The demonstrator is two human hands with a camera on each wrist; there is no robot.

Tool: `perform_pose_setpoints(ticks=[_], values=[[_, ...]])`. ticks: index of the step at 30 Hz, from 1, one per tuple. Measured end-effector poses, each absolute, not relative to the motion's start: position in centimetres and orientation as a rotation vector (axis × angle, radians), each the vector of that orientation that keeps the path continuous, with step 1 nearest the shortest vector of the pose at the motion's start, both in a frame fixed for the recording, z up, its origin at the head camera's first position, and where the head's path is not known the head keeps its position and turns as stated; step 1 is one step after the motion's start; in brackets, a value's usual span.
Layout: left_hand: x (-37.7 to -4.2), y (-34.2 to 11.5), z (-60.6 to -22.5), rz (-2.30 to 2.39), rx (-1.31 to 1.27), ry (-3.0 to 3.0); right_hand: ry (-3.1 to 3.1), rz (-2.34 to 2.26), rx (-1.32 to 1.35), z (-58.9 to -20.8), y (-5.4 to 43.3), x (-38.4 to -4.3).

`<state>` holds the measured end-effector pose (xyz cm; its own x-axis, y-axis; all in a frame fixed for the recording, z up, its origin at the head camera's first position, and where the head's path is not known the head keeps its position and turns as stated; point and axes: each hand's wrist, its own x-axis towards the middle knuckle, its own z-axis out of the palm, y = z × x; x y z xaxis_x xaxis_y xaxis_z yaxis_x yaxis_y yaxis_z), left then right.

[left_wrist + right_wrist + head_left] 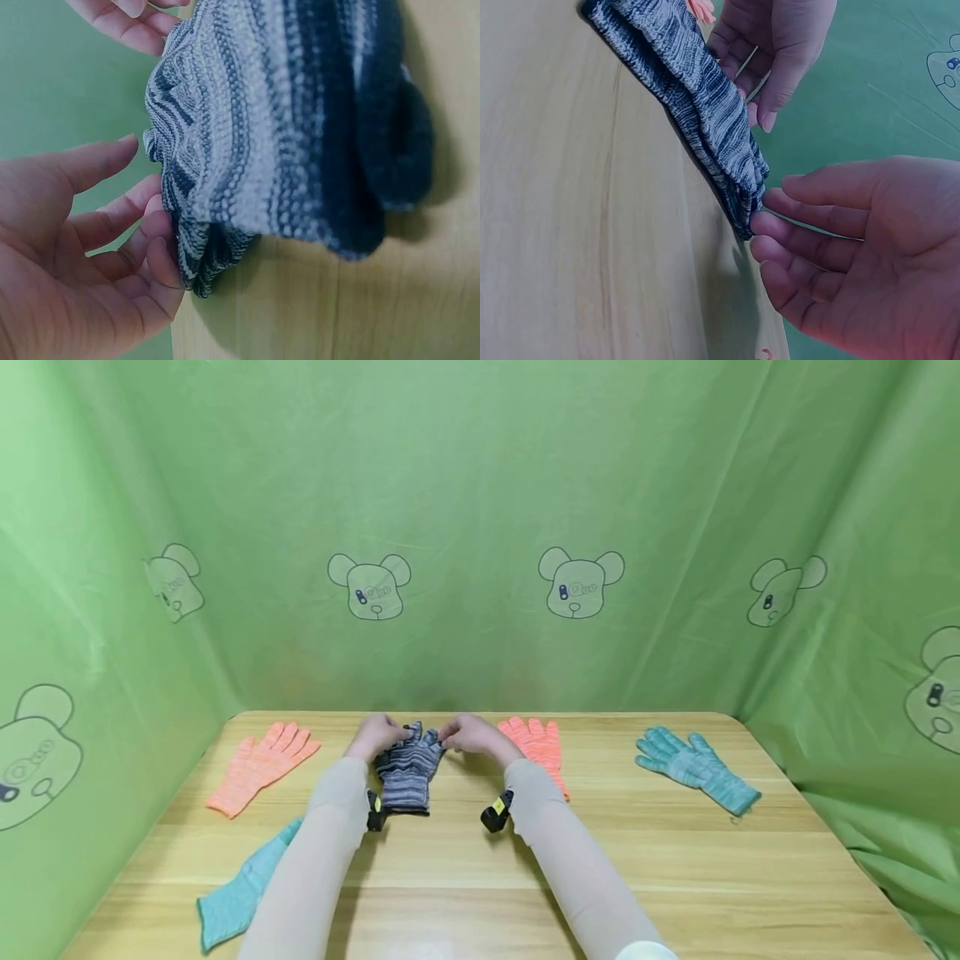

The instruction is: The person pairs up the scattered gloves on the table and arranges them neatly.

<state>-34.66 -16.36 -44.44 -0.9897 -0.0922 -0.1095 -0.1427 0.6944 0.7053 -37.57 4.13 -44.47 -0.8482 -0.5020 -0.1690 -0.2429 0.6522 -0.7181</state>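
Note:
A grey-and-black striped knit glove [407, 772] lies on the table, its cuff toward me and its fingers toward the back edge. My left hand [377, 735] is at the glove's left finger side. In the left wrist view, this hand's fingertips [154, 225] touch the bunched knit, with the thumb held apart from it. On the other side, my right hand [472, 733] reaches the glove's right edge. The right wrist view shows its bent fingertips [763, 225] right at the fabric, thumb apart. Some of the glove's fingers are hidden between the hands.
To the left lie an orange glove [258, 766] and a teal glove [238, 893], the latter partly under my left forearm. Another orange glove [536, 743] is partly behind my right wrist. A second teal glove [693, 767] lies at the right. Green curtains [480, 652] enclose the table.

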Motion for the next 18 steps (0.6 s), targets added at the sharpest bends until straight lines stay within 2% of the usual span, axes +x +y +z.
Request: perform_pose_setpoints(ticks=[18], values=[[-34.89,-16.32,-45.19,1.321,-0.202,2.732,2.519,-0.932,-0.630,-44.49,4.09,-37.44]])
